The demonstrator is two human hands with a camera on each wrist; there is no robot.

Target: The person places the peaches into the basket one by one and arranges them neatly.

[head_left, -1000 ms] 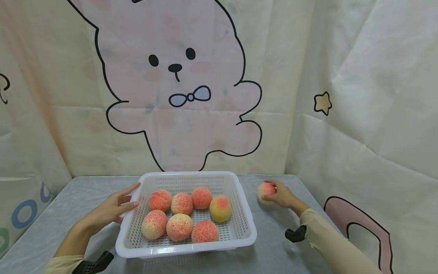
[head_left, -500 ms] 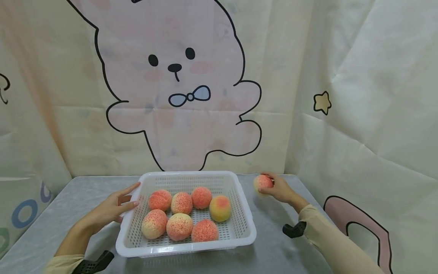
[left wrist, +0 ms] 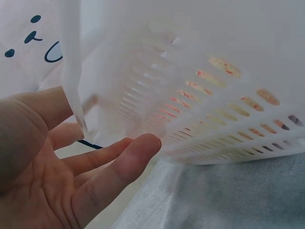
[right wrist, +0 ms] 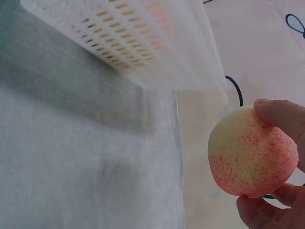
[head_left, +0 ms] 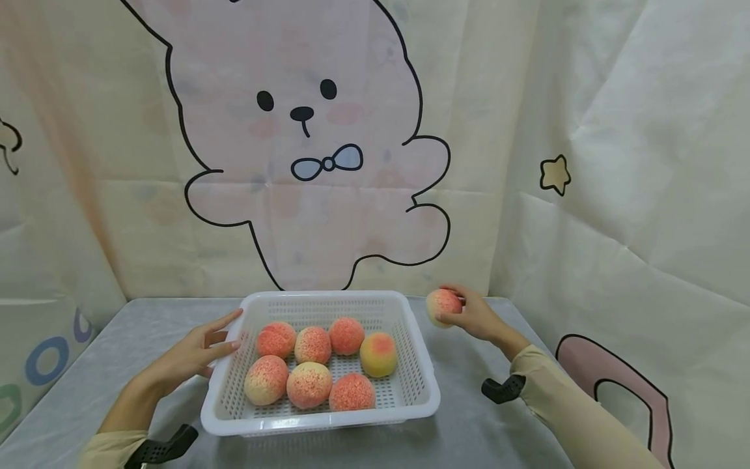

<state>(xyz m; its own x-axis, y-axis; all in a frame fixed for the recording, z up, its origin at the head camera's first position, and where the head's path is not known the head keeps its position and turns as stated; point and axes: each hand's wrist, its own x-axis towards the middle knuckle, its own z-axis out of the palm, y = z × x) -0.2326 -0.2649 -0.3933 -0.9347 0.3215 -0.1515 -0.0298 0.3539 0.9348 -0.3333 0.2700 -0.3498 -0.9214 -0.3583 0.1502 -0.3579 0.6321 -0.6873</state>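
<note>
A white plastic basket (head_left: 410, 413) stands on the table with several peaches (head_left: 309, 385) inside. My left hand (head_left: 181, 358) is at the basket's left side, its fairly straight fingers touching the rim and outer wall. Through the wall's slots in the left wrist view, bits of peach (left wrist: 225, 67) show. To the right of the basket, my right hand (head_left: 479, 318) grips another peach (head_left: 443, 307) between thumb and fingers. The right wrist view shows this red-speckled, cream-coloured peach (right wrist: 252, 152) held off the table, apart from the basket.
A grey cloth covers the table (head_left: 469, 404). Behind it hangs a curtain (head_left: 480, 130) printed with a pink cartoon animal, and more printed fabric (head_left: 644, 195) closes off the right side.
My right hand has lifted the peach and carried it a little left and away from me, nearer the basket's far right corner. My left hand stays at the basket's side.
</note>
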